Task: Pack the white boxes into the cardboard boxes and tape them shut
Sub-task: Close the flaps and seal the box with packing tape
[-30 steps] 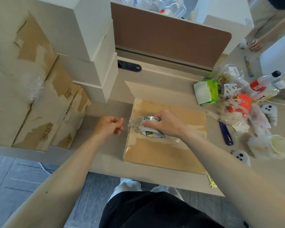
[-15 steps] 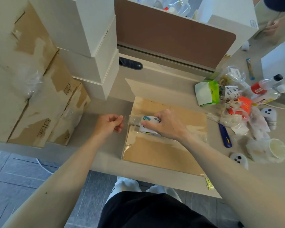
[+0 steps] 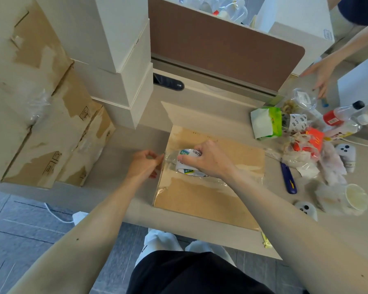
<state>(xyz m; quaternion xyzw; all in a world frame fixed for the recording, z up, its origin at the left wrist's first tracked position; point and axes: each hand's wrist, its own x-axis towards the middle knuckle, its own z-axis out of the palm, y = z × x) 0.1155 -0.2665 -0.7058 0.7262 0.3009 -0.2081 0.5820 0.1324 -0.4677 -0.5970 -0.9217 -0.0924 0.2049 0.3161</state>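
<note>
Left hand (image 3: 143,164) is pinching tape end (image 3: 168,159) beside the cardboard box's (image 3: 200,200) left edge, right hand (image 3: 206,160) grasping tape roll (image 3: 186,165) rightward.

Both bare forearms reach in from the near side. Left hand (image 3: 143,165) pinches the tape end (image 3: 167,161), fingers curled. Right hand (image 3: 207,161) sits just beside it, knuckles up, gripping the tape roll (image 3: 186,166).

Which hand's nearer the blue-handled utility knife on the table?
Right. The right hand grips the white tape roll, to the left of the blue-handled utility knife; the left hand is even farther left, pinching the clear tape end.
</note>
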